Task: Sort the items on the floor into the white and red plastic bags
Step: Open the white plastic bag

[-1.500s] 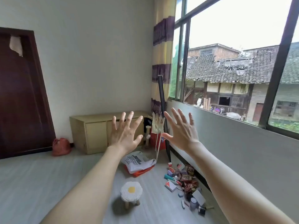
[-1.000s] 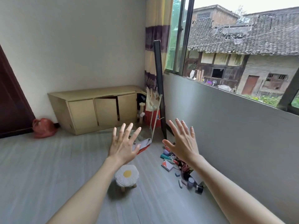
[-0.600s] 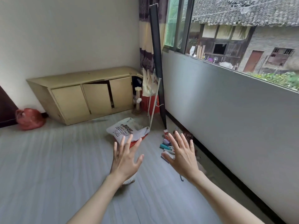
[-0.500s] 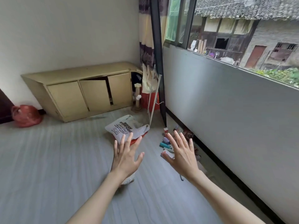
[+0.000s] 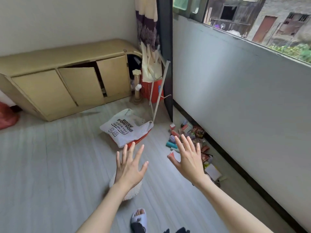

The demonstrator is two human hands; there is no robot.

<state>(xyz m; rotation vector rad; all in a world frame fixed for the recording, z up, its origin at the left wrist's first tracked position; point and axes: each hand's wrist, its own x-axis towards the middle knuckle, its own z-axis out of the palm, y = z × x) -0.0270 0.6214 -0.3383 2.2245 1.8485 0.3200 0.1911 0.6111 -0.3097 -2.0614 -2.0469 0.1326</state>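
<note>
Both hands, left (image 5: 129, 167) and right (image 5: 188, 158), hover splayed and empty at frame centre, likely readying to start. Printed white plastic bag (image 5: 125, 129) lies over red plastic bag (image 5: 140, 140) just above them; small mixed packaged items (image 5: 190, 137) are heaped along the wall, centre right, unsorted.

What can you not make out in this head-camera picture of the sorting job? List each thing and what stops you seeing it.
Head view only:
- Red bag: mostly covered by the white bag; only an edge shows.
- Small stool: hidden behind the left hand and wrist.
- Pile of items: labels too small; the right hand covers part.
- Red bundle: cut off by the left edge.
</note>
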